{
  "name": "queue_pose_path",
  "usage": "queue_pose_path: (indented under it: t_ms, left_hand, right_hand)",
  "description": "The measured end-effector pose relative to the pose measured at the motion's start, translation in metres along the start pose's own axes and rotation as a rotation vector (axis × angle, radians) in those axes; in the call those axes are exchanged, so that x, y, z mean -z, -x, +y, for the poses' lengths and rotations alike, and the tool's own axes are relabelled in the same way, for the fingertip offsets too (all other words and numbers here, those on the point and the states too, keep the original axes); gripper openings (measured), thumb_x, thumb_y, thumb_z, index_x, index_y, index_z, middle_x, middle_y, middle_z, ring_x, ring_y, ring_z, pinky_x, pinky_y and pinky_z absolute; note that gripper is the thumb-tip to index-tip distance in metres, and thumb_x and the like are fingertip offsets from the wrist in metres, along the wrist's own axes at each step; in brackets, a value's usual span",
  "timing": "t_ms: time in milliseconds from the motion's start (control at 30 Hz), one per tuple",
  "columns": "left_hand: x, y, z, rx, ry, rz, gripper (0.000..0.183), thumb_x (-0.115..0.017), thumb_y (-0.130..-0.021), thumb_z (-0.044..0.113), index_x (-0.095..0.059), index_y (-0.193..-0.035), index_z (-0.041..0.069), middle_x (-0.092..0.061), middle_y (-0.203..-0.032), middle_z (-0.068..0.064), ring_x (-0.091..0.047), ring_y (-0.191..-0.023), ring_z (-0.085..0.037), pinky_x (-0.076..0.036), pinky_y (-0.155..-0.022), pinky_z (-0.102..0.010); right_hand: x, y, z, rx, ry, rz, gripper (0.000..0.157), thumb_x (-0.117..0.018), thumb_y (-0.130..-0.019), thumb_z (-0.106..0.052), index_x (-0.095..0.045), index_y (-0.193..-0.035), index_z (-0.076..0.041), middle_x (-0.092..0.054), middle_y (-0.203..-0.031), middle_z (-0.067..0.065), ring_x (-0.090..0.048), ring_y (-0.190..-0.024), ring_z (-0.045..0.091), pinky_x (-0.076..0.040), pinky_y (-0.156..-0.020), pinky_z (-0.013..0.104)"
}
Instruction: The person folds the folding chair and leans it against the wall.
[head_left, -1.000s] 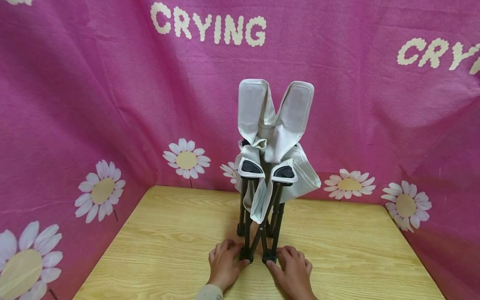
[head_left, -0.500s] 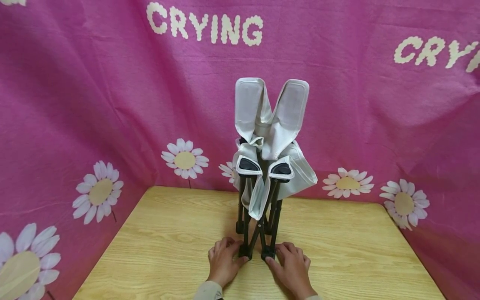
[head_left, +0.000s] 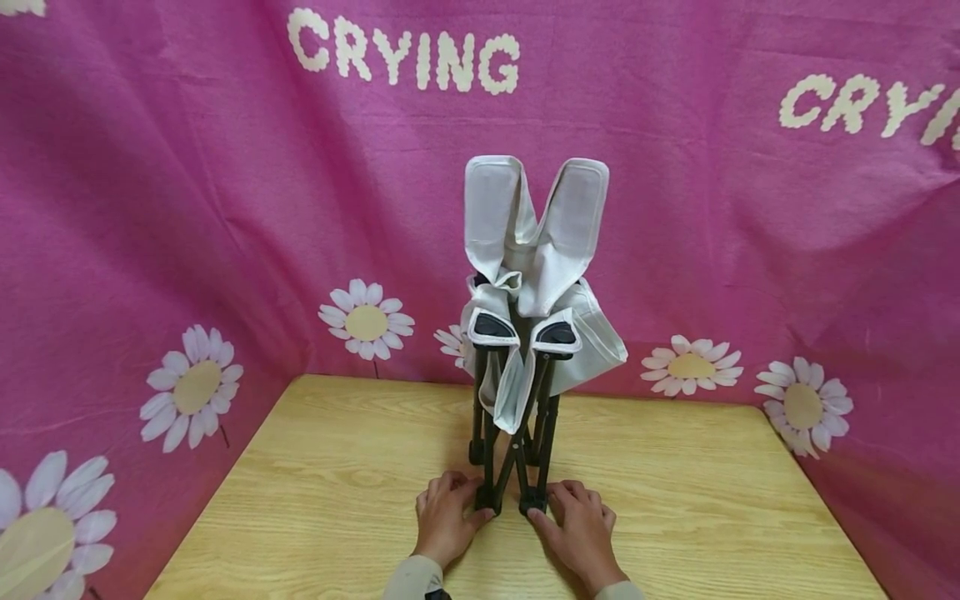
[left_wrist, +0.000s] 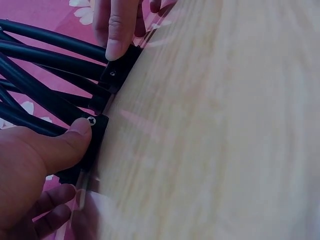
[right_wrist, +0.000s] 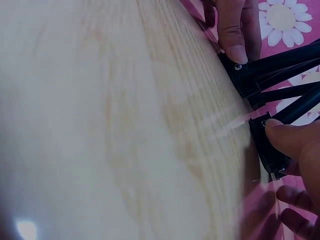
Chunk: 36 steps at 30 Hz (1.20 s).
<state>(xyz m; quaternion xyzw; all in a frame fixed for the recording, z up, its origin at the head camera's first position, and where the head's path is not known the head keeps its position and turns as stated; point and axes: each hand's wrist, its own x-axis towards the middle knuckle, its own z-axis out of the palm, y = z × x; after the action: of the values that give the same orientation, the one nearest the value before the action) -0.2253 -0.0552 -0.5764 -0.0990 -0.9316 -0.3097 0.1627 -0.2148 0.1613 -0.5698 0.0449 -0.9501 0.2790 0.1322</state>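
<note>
A folded small camp chair with light grey fabric (head_left: 573, 204) and black tubular legs (head_left: 546, 433) stands upright on the wooden table. Two padded fabric flaps rise at its top in a V, and the legs cross near the bottom. My left hand (head_left: 447, 518) pinches the near left foot (left_wrist: 92, 145), its thumb lying on the foot's front by a screw. On the other side my right hand (head_left: 579, 529) pinches the near right foot (right_wrist: 267, 147), thumb in front. The feet rest on the table, with a narrow gap between the two held ones.
The table (head_left: 337, 467) has light wood grain. Behind and on both sides hangs a pink cloth (head_left: 360, 167) with white lettering and daisies, close to the chair's back legs.
The chair and both hands appear slightly further left and higher in the head view, as the backdrop also shifts left. The hold on both feet looks the same.
</note>
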Motion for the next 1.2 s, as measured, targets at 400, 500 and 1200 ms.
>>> queue_pose_path:
  t_ms: [400,500,1200]
  left_hand:
    - [0.000,-0.006,0.002,-0.001,-0.008,-0.021,0.041,-0.078,-0.078,0.034,-0.071,-0.115,0.018,-0.056,-0.109,-0.003,-0.045,-0.101,-0.023,-0.030,-0.085,-0.047]
    - [0.000,-0.007,0.001,-0.005,-0.016,-0.018,0.042,-0.078,-0.077,0.034,-0.071,-0.115,0.017,-0.056,-0.109,-0.003,-0.045,-0.100,-0.023,-0.030,-0.084,-0.047]
    - [-0.003,-0.021,-0.001,0.008,-0.017,-0.024,0.042,-0.078,-0.079,0.035,-0.071,-0.117,0.017,-0.055,-0.110,-0.004,-0.046,-0.102,-0.024,-0.030,-0.085,-0.047]
  right_hand:
    - [-0.003,-0.006,0.001,-0.014,-0.003,-0.004,0.042,-0.072,-0.083,-0.046,-0.068,-0.112,-0.017,-0.059,-0.119,0.009,-0.047,-0.109,0.035,-0.026,-0.087,0.057]
    - [-0.003,-0.007,0.000,-0.007,-0.002,0.002,0.041,-0.072,-0.083,-0.046,-0.068,-0.111,-0.016,-0.059,-0.119,0.010,-0.048,-0.108,0.035,-0.028,-0.087,0.057]
    - [-0.006,-0.023,0.005,-0.012,-0.010,-0.024,0.040,-0.070,-0.084,-0.045,-0.066,-0.114,-0.017,-0.057,-0.122,0.011,-0.048,-0.112,0.035,-0.030,-0.086,0.054]
